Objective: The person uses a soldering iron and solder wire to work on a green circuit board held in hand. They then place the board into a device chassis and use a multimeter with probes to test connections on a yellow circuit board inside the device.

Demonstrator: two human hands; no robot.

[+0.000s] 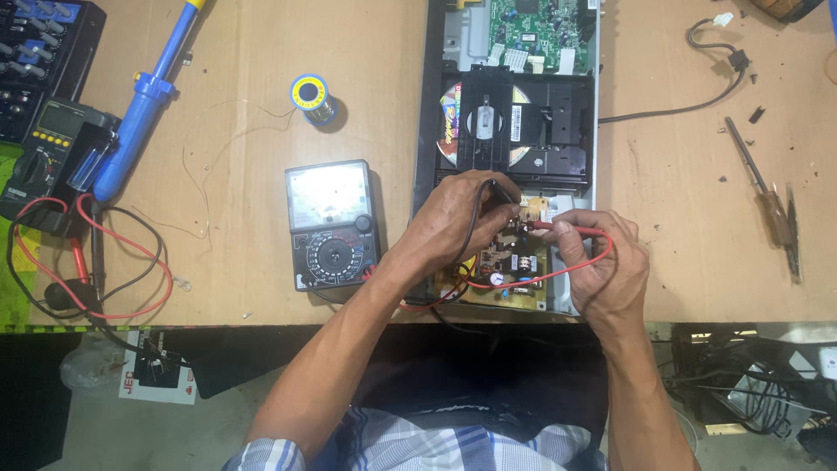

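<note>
An opened disc player (510, 131) lies on the wooden bench, its black disc drive and a green circuit board exposed. At its near end sits a yellowish power board (506, 266). My left hand (453, 222) holds a black test probe (493, 187) with its tip down on that board. My right hand (602, 262) grips a red test probe (558, 227) pointing left onto the same board. Red and black leads run from the probes to an analog multimeter (331, 224) lying just left of the player.
A solder spool (311, 94) and a blue desoldering pump (144, 100) lie at the upper left. A digital multimeter (48, 157) with red and black leads sits at the left edge. A screwdriver (758, 179) and a black cable (697, 100) lie at right.
</note>
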